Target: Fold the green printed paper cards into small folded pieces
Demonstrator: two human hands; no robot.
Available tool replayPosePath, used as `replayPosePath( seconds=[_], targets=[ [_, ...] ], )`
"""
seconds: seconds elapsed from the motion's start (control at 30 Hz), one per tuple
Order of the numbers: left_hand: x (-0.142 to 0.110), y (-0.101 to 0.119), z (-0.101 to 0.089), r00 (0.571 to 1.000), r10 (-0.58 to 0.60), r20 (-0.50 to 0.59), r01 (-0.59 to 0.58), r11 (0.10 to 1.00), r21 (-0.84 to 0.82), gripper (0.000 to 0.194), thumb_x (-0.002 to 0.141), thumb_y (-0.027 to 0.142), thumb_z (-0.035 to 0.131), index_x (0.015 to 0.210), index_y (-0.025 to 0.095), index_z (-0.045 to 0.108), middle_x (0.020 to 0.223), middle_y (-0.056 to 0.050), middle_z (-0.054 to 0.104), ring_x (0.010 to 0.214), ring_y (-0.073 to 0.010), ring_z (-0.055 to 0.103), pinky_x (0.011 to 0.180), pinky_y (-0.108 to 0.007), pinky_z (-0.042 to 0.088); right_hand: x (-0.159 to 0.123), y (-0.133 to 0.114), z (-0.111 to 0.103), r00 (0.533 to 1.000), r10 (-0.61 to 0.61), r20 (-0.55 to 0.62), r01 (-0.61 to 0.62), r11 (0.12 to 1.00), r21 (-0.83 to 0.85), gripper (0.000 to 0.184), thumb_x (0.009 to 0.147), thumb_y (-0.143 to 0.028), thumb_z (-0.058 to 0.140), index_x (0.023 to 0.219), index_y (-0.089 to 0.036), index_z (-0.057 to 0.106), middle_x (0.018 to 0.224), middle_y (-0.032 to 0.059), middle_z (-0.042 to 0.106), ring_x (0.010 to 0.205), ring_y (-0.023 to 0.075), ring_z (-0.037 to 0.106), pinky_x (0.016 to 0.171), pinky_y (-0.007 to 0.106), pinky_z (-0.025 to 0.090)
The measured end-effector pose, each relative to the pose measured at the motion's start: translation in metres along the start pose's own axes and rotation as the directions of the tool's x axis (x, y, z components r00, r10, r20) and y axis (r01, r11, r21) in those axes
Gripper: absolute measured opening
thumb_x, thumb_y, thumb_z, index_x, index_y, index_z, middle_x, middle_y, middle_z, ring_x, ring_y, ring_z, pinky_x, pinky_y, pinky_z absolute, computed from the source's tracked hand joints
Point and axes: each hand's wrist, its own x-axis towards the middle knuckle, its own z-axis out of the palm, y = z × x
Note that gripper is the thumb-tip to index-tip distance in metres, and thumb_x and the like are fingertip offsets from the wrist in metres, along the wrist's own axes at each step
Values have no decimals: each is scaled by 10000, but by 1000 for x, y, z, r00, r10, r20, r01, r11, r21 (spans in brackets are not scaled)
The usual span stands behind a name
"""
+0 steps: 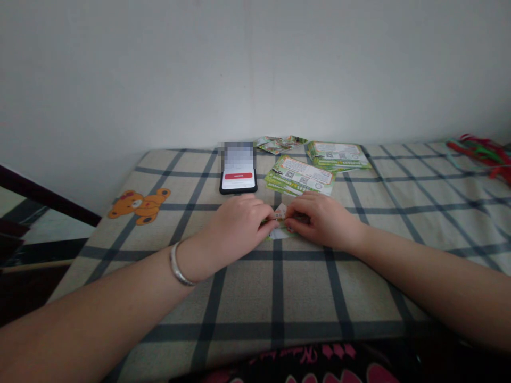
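Observation:
Between my two hands is a small folded paper flyer, green and white with print, low over the tablecloth. My left hand, with a silver bangle at the wrist, pinches its left side between thumb and fingers. On the other side my right hand has its fingers curled and closed on the right edge. Much of the paper is hidden behind the fingers. Just beyond my right hand lies a stack of green and white flyers. A phone with a lit screen lies beyond my left hand.
A second flyer stack and several folded paper pieces lie near the wall. Red and green items sit at the far right. An orange bear figure is on the checked tablecloth at left.

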Motion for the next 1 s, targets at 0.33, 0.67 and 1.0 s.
replayPosePath(
  seconds=[0.33, 0.67, 1.0],
  targets=[
    [3, -4, 2, 999, -9, 35, 12, 995, -98, 219, 907, 297, 577, 778, 145, 667, 782, -47, 650, 784, -182, 586, 715, -327, 447, 0, 0, 0, 998, 14, 54, -11, 999, -46, 152, 911, -256, 533, 859, -156, 635, 823, 40, 606, 737, 153, 543, 640, 268, 374],
    [1, -3, 3, 992, 117, -41, -118, 993, -15, 194, 921, 292, 566, 850, 143, 666, 850, -50, 625, 829, -182, 565, 731, -315, 456, 1, 3, 0, 1000, -7, 22, 8, 1000, -27, 147, 921, -267, 552, 838, -163, 614, 811, 32, 598, 785, 158, 540, 694, 270, 390],
    [2, -1, -1, 990, 139, 3, -138, 982, 131, 150, 907, 286, 565, 874, 157, 635, 879, -55, 622, 878, -220, 557, 776, -359, 459, 0, 7, 0, 1000, 6, 14, -6, 1000, 27, 140, 905, -279, 579, 851, -171, 650, 815, 18, 577, 745, 131, 539, 654, 247, 374]
  ],
)
